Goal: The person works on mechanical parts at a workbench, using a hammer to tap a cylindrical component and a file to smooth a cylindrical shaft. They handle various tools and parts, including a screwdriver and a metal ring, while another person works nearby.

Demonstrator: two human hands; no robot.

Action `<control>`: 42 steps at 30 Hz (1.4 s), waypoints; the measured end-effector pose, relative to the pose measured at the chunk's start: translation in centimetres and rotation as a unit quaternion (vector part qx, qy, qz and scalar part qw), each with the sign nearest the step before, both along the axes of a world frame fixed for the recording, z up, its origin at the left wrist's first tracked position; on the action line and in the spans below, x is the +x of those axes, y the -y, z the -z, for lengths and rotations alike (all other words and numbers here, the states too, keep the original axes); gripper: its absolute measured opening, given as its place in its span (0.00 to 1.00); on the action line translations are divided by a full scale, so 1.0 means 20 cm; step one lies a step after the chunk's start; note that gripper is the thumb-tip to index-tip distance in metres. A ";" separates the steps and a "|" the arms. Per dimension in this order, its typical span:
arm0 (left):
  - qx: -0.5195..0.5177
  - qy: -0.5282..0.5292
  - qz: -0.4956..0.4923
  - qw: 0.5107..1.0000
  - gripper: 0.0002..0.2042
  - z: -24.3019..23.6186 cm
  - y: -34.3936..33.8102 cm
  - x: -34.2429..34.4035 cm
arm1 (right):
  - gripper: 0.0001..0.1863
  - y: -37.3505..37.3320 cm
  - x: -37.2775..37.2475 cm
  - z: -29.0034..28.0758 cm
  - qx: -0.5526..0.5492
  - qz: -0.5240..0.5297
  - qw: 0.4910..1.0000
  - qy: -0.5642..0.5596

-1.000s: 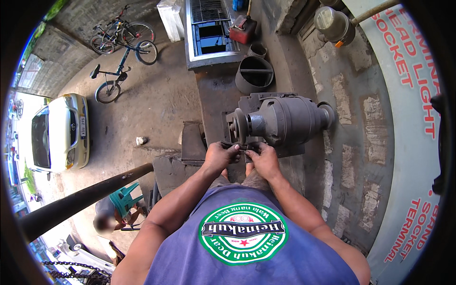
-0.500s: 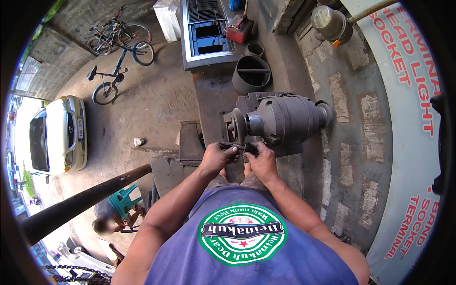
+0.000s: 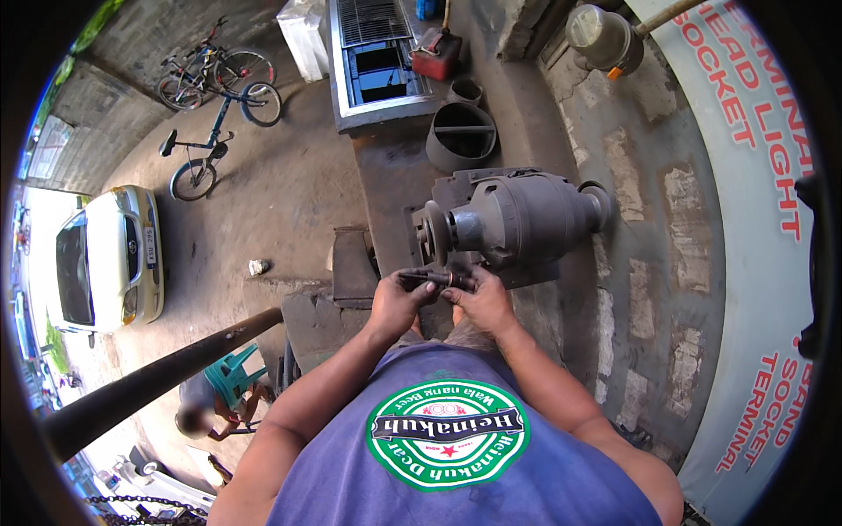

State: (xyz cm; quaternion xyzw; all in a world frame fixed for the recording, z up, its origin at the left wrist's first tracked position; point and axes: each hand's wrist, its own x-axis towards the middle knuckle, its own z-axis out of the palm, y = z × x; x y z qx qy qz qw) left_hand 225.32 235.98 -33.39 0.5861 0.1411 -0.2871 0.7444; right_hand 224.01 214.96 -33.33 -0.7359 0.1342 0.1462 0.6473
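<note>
My left hand (image 3: 397, 300) and my right hand (image 3: 484, 301) meet just in front of a bench grinder. Between them lies a short, dark, rod-shaped metal part (image 3: 449, 280) with a narrow lighter band, held roughly level. Fingers and thumbs of both hands close on it, the left at one end and the right at the other. Its exact kind is too small to tell. Just beyond my hands stands the grinding wheel (image 3: 432, 233), apart from the part. The dusty grey grinder motor (image 3: 531, 219) extends from it to the right.
Past the grinder stand an open round container (image 3: 462, 152), a red jug (image 3: 437, 57) and a metal-framed basin (image 3: 345, 105). A dark pipe (image 3: 167, 381) slants across the left. Beyond are a seated person on a green stool (image 3: 235, 377), a car (image 3: 136, 254) and bicycles (image 3: 210, 145).
Both hands have drawn slightly back toward me, taking the metal part away from the grinding wheel. The part now shows more openly between my fingers.
</note>
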 end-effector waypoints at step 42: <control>0.104 0.109 0.019 0.988 0.13 -0.10 0.03 -0.03 | 0.19 0.01 0.00 0.03 0.034 -0.019 0.999 -0.025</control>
